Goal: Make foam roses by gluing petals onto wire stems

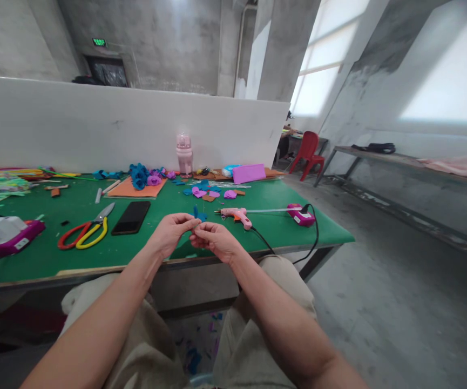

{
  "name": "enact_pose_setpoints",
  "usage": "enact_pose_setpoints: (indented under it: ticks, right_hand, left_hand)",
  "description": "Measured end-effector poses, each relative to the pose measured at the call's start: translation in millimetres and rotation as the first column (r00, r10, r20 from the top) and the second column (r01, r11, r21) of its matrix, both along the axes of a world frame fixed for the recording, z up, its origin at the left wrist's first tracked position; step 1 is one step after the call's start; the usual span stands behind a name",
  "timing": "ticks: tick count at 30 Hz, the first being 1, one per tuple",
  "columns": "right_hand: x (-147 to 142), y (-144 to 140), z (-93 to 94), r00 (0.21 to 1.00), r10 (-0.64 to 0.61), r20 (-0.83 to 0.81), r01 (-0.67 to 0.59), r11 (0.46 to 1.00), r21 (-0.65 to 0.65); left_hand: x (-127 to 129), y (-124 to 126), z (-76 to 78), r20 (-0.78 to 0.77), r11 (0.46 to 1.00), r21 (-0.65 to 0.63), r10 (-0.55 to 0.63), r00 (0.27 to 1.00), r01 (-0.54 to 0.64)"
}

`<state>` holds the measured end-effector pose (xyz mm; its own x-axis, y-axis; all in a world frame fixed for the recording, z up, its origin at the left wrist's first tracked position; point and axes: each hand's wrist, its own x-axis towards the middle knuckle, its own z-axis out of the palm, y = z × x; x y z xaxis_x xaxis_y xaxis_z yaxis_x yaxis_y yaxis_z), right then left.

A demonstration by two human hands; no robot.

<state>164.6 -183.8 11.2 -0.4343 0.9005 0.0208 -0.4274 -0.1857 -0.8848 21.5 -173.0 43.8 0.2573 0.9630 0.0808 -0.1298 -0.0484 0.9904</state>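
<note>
1. At seven o'clock, my left hand (172,231), at five my right hand (217,240): fingertips meet, both seemingly pinching the blue paper piece (196,212) low down.
2. At centre, that piece pokes up beyond the fingertips. I judge it light, soft, easily creased; its base suits a gentle hold.
3. Three o'clock: pink glue gun (239,215).
4. Twelve: loose petals (199,192), probably equally flimsy.

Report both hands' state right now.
Left hand: closed, apparently pinching a small blue piece.
Right hand: closed in a pinch; what it holds can't be told.
</note>
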Motion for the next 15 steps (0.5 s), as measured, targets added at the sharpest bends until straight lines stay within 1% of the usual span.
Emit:
enact_pose_setpoints:
  ticks: [5, 8, 13, 15]
  right_hand:
    - [-0.6, -0.7, -0.2, 1.0, 0.004, 0.009, -0.004, 1.0, -0.001]
    - [-1.1, -1.0, 0.0, 1.0, 0.002, 0.011, -0.002, 1.0, -0.001]
    - [-1.1, -1.9, 2.7, 1.0, -0.003, -0.016, 0.003, 1.0, 0.002]
    - [-0.9, -2.6, 4.5, 1.0, -0.008, -0.02, 0.008, 1.0, -0.005]
  left_hand:
    - [3.4, -0.7, -1.5, 0.065, 1.0, 0.001, 0.018, 0.998, -0.018]
    - [3.9, -1.3, -0.5, 0.041, 0.999, 0.016, 0.034, 0.999, -0.034]
    - [-3.7, -1.1, 4.5, -0.048, 0.998, -0.004, -0.061, 0.997, 0.061]
    - [-7.4, -0.7, 6.6, -0.083, 0.997, -0.014, -0.079, 0.993, 0.078]
